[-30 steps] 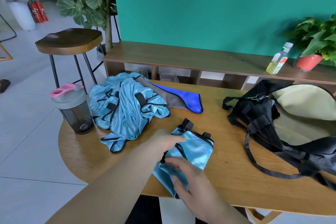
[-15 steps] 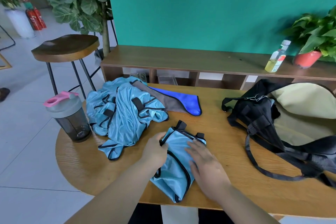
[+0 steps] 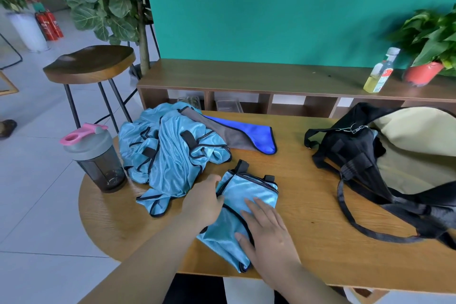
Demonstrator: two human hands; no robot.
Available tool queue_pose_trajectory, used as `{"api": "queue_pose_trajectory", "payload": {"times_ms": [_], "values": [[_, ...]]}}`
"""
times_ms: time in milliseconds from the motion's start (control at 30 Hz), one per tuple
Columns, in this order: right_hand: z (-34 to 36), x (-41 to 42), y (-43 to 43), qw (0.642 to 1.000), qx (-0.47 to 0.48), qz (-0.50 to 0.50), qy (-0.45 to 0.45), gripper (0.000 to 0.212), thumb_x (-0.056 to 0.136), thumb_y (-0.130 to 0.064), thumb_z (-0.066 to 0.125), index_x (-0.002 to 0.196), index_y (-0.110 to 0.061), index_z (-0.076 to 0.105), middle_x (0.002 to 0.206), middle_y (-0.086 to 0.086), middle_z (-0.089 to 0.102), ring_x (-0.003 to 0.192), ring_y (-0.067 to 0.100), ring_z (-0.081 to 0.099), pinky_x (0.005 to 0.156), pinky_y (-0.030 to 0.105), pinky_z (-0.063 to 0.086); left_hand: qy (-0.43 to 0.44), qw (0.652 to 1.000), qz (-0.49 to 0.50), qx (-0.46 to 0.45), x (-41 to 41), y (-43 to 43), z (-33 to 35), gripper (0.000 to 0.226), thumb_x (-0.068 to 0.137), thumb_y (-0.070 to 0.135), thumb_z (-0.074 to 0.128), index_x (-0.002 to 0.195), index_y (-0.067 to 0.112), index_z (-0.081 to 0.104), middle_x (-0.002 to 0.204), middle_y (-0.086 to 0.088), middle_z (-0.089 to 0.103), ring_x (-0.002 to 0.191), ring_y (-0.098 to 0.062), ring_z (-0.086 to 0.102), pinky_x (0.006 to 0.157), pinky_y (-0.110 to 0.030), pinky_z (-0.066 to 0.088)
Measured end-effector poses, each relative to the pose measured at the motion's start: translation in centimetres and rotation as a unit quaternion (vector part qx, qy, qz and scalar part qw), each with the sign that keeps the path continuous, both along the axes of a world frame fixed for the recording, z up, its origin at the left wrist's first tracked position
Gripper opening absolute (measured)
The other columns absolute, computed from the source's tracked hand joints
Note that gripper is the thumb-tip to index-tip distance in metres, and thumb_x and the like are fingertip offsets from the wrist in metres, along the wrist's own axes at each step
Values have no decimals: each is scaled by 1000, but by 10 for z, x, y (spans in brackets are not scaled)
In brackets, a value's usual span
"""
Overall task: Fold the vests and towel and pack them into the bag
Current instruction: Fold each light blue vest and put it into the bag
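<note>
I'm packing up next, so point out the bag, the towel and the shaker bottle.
bag [image 3: 349,153]: head view, on its black side panel.
towel [image 3: 259,137]: head view, on its blue half.
shaker bottle [image 3: 101,170]: head view, on its dark cup.

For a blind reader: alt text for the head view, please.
The right hand presses a folded light-blue vest on a wooden table; the left hand grips its edge. Crumpled vests, a blue towel and an open black bag lie nearby.

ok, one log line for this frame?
step: folding | left hand: grips folded vest edge | right hand: pressing flat on it | vest pile, towel: loose on table | bag: open
</note>
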State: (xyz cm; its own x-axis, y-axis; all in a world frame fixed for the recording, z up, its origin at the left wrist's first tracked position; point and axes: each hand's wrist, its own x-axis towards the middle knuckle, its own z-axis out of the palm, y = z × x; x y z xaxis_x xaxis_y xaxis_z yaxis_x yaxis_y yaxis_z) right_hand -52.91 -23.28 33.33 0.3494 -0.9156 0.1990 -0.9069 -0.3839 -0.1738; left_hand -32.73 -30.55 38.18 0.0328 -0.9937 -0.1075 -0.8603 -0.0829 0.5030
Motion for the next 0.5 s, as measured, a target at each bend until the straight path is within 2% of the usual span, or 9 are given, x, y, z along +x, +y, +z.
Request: {"api": "queue_pose_trajectory", "payload": {"times_ms": [67,133,233,333,367,433,500], "values": [[-2,10,16,999,0,-18,-47,67,102,-73,35,141,-26,64,155,-7,49,151,19,36,121,45,38,46,998,10,28,6,-2,-3,52,103,33,64,151,30,45,134,-3,65,115,-23,66,97,-40,55],[-4,17,30,998,-1,-9,-54,71,98,-79,40,140,-26,63,150,-4,52,144,21,44,116,45,43,85,995,24,49,10,-5,-4,52,103,32,64,152,28,46,143,-4,58,119,-23,63,97,-36,53],[-10,15,33,1000,-3,17,2,58,99,-68,44,141,-30,57,153,0,50,143,24,48,114,48,47,129,989,43,60,10,-7,-4,53,104,28,64,154,25,46,148,-4,53,119,-21,60,95,-32,51],[-4,-11,17,999,1,37,25,45,103,-51,43,145,-36,51,159,-5,44,151,22,39,123,48,36,182,977,87,71,2,-8,-6,56,102,22,67,154,23,46,145,-4,55,122,-25,61,102,-37,53],[0,-23,10,998,12,43,37,45,102,-45,46,146,-37,50,161,-6,42,154,22,34,125,49,32,218,967,103,83,-1,-7,-9,57,101,20,68,153,23,46,138,-4,58,116,-26,65,96,-42,59],[13,-47,-4,997,24,38,60,49,98,-34,55,147,-39,51,164,-6,38,158,22,25,128,49,25,313,934,126,114,-11,-3,-8,56,100,12,69,150,22,46,122,-5,62,97,-27,72,74,-42,66],[26,-63,-12,996,56,26,67,52,98,-35,54,150,-40,49,169,-9,28,161,20,11,131,44,13,368,911,134,126,-17,1,-8,57,99,6,68,149,22,46,114,-9,65,88,-27,76,68,-42,66]]}}
